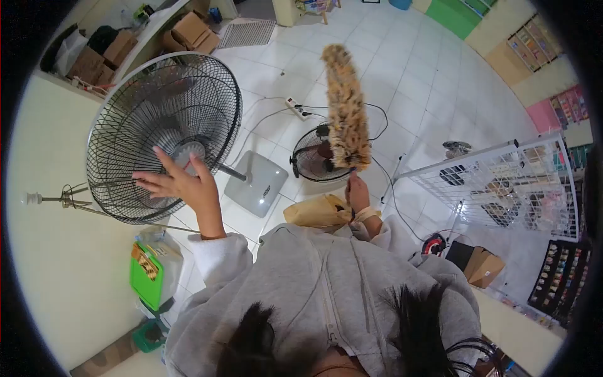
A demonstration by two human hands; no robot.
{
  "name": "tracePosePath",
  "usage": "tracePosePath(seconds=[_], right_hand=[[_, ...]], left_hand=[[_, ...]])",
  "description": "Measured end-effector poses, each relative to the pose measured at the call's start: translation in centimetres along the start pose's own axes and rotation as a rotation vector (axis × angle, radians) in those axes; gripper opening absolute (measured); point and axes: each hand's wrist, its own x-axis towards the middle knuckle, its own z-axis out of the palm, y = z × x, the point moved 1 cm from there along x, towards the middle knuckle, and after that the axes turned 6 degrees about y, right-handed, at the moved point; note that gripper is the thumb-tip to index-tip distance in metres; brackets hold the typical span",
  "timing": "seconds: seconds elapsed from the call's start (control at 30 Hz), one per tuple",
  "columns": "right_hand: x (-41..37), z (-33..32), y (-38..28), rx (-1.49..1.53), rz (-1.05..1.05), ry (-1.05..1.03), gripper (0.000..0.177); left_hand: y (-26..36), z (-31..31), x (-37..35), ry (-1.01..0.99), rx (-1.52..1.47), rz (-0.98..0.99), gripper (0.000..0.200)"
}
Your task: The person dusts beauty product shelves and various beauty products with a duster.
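My left hand (182, 182) is raised with its fingers spread, in front of the lower part of the large black stand fan (207, 88); whether it touches the wire cage I cannot tell. Nothing is in it. My right hand (358, 193) is closed round the handle of a fluffy brown and black duster (347, 107), which points up and away from me. Behind the duster a small black fan (308, 157) stands on the floor. A brown paper bag (314, 212) is beside my right wrist. The big fan's pole rises from a grey square base (256, 183).
A white power strip (296, 109) and its cables lie on the tiled floor. To the right stands a white wire rack (496, 182), with cardboard boxes (483, 267) near it. A green-lidded bin (144, 276) is at the lower left, by the wall.
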Motion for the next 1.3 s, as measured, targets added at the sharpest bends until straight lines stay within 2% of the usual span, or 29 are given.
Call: tracePosePath(seconds=[0.1, 0.13, 0.23, 0.27, 0.37, 0.47, 0.53, 0.67, 0.77, 0.8, 0.87, 1.0, 1.1, 1.13, 1.17, 1.3], right_hand=[[0.5, -4.0, -1.9, 0.089, 0.112, 0.125, 0.043], [0.6, -4.8, -2.2, 0.310, 0.145, 0.096, 0.040], [1.0, -6.7, -1.9, 0.289, 0.059, 0.130, 0.037], [1.0, -7.4, -1.7, 0.313, 0.103, 0.122, 0.038], [1.8, -9.3, 0.1, 0.176, 0.055, 0.197, 0.037], [1.8, -10.7, 1.2, 0.150, 0.038, 0.184, 0.033], [1.3, -12.8, 2.5, 0.015, -0.031, 0.137, 0.029], [-0.2, -15.4, 4.3, -0.119, -0.013, 0.181, 0.030], [-1.0, -17.6, 7.2, -0.257, -0.141, 0.320, 0.034], [-1.4, -17.8, 7.6, -0.273, -0.104, 0.354, 0.036], [-2.8, -17.7, 7.9, -0.298, -0.023, 0.423, 0.038], [-4.1, -19.1, 13.2, -0.220, -0.009, 0.498, 0.043], [-4.0, -20.5, 17.1, -0.376, 0.000, 0.637, 0.043], [-3.7, -21.0, 19.0, -0.447, -0.088, 0.692, 0.041], [-3.7, -22.3, 20.6, -0.533, -0.067, 0.687, 0.037], [-2.6, -25.2, 29.8, -0.533, -0.232, 0.777, 0.031]], left_hand=[[3.0, 0.9, -1.8, -0.105, -0.069, 0.007, 0.067], [4.0, 1.4, -2.6, -0.135, -0.079, 0.023, 0.066], [6.6, 2.7, -4.8, -0.234, -0.114, 0.080, 0.067], [7.2, 3.2, -5.9, -0.287, -0.095, 0.076, 0.068], [9.4, 3.8, -8.3, -0.408, -0.178, 0.030, 0.069], [10.5, 4.4, -10.3, -0.493, -0.268, -0.008, 0.075], [10.2, 4.4, -11.4, -0.569, -0.311, -0.020, 0.076], [8.9, 4.7, -11.9, -0.681, -0.389, 0.018, 0.076], [6.8, 6.3, -13.6, -0.716, -0.520, 0.023, 0.074], [6.1, 6.8, -14.6, -0.730, -0.562, 0.017, 0.074], [5.4, 7.0, -16.6, -0.740, -0.465, 0.102, 0.072], [3.9, 7.7, -22.2, -0.800, -0.481, 0.162, 0.068], [2.4, 9.6, -27.7, -0.817, -0.480, 0.141, 0.068], [2.0, 10.5, -29.3, -0.804, -0.495, 0.147, 0.069], [1.7, 11.3, -31.1, -0.795, -0.514, 0.154, 0.069], [0.1, 18.1, -39.8, -0.715, -0.591, 0.144, 0.070]])
